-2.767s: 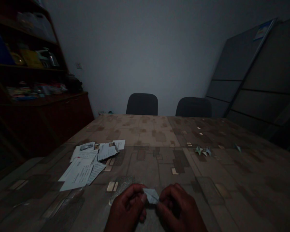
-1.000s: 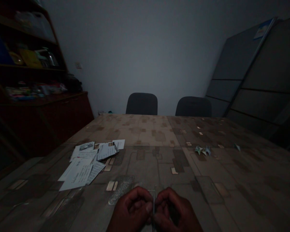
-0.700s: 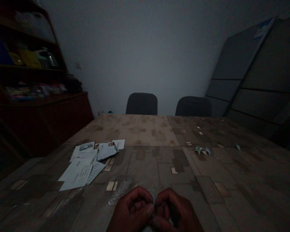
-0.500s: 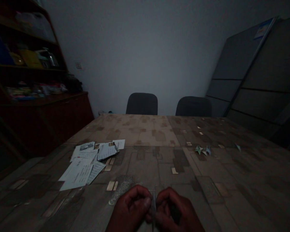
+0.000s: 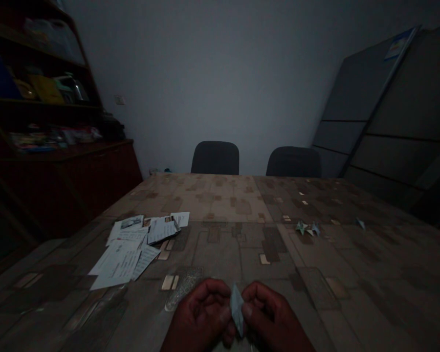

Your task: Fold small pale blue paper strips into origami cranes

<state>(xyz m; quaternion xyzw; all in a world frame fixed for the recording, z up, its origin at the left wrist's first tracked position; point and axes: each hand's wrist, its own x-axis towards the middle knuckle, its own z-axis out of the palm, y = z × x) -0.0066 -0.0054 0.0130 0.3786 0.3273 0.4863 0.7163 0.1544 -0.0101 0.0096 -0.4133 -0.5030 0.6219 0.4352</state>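
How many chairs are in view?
2: one dark chair beyond the table, near the middle of its far edge; another chair farther right. Others may be hidden.

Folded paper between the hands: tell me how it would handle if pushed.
The folded paper is probably light, being so small. Its creases likely stiffen it somewhat, but, since it tapers to a point, it could bend there.

Dim and greyish throughout, brightest across the middle of the wall (image 5: 227, 98), sinking to near-black around the cabinet (image 5: 102, 171) at left. Stretched and slanted toward the edges. Soft in detail on the shadowed fingers (image 5: 213, 285).
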